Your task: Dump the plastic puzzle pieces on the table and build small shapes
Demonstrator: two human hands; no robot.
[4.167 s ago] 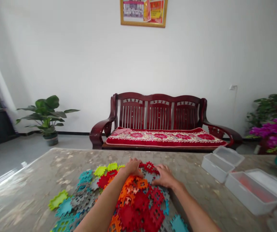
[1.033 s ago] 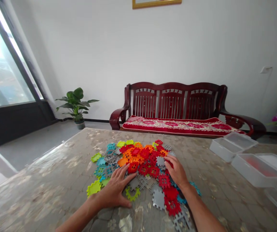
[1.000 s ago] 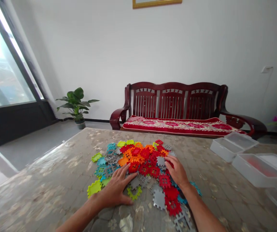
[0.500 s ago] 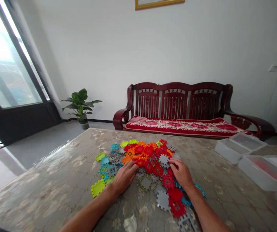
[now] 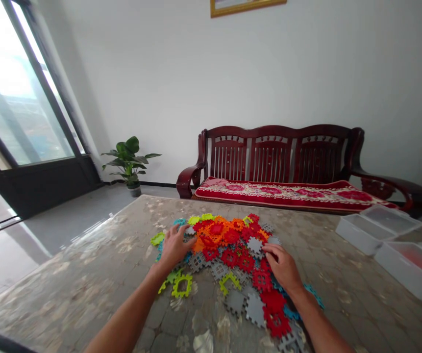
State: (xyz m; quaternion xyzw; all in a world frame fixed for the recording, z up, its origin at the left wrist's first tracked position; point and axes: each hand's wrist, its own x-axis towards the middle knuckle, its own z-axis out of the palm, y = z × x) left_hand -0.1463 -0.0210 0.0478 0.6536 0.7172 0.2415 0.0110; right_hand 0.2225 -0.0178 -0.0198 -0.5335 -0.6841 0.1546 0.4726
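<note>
A pile of plastic interlocking tiles with toothed edges, in red, orange, grey, blue and lime green, lies on the table. My left hand [image 5: 176,246] is over the pile's left side, fingers apart, near an orange tile [image 5: 198,244] and some blue ones it partly covers. On the other side, my right hand [image 5: 281,264] has its thumb and fingers closed at the right edge of a light grey tile [image 5: 255,245]. Nearer me lie a lime-green frame tile [image 5: 182,285], a second lime-green one [image 5: 230,282] and a red tile [image 5: 277,323].
Clear plastic boxes [image 5: 361,234] stand at the table's right; the nearer box [image 5: 398,267] has something red inside. A patterned cloth [image 5: 96,274] covers the table. Behind it are a dark wooden bench [image 5: 277,132] and a potted plant [image 5: 130,159].
My left hand has moved left and away from me, its fingers spreading. Lime-green tiles near it have shifted. My right hand stays by the light grey tile. The view has turned slightly left.
</note>
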